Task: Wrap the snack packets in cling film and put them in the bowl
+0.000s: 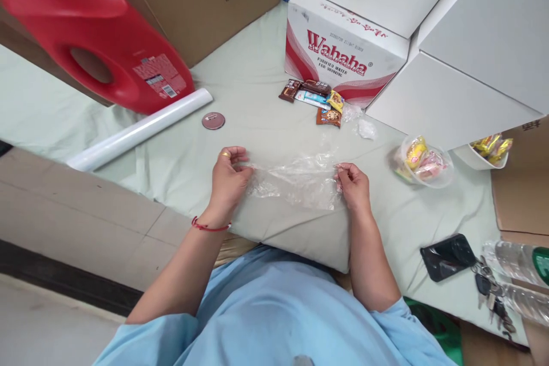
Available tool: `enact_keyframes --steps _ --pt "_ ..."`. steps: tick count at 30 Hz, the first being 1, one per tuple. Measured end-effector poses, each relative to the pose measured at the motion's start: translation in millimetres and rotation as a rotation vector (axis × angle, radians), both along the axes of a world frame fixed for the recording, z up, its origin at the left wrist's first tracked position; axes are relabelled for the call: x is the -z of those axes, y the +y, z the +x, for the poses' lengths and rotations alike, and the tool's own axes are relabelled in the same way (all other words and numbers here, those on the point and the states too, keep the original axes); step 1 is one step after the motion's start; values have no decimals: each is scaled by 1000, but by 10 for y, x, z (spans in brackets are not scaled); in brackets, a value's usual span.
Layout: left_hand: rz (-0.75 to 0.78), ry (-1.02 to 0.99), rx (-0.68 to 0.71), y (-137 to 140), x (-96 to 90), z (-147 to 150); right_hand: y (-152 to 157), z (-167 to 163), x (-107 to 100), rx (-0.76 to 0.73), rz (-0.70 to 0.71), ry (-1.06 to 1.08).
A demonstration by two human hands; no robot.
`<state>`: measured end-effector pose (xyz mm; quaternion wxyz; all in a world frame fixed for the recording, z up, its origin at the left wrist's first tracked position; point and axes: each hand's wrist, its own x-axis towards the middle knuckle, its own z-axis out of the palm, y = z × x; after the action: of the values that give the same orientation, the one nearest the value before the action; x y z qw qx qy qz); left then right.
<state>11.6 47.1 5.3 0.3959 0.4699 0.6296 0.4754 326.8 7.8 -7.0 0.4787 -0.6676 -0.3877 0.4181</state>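
One piece of clear plastic film (295, 183), crumpled, stretched between two bare hands near the front edge of the cloth; bag or loose sheet, not to be told. Left hand (229, 180): red cord bracelet (210, 226) at the wrist; narrow pinch, thumb against fingers, on the film's left end. Right hand (355, 186): like narrow pinch on the right end. Step in hand, by judgement: opening out or straightening the film. Next move, by judgement: light pinches at both ends, even sideways pull, care against tearing.

Surface: pale green cloth (253, 80), lightly wrinkled. At left, long white roll (141, 130) in front of a red jug (107, 28); near the roll's end, round brown disc (213, 120). Beyond the film, wrapped snacks (315, 94) before a Wahaha carton (338, 57), crumpled clear wrapping (366, 130) just beside. At right, clear bowl (446, 174) of wrapped sweets, white bowl (476, 159) near it; closer in, black flat object (448, 257), perhaps a phone, plus keys (493, 291) and plastic bottles (510, 257).

Room: brown carton (171, 6) behind the jug; white boxes (493, 28) above and beside the Wahaha carton; tiled floor (111, 211) at left.
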Motion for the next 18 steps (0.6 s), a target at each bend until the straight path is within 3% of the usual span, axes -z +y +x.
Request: enact_keyframes --steps 4,7,9,11,18 --pt "167 451 33 -22 -87 -40 11 -9 -5 4 3 10" --pt "346 697 279 -54 -152 -19 19 -29 -22 7 4 30" --pt "401 722 465 -63 -173 12 21 -41 -37 8 -1 24" --pt "397 674 566 -46 -176 47 19 -48 -54 6 -10 11" --pt "99 552 597 189 -169 206 0 -26 -66 -23 -15 -44"
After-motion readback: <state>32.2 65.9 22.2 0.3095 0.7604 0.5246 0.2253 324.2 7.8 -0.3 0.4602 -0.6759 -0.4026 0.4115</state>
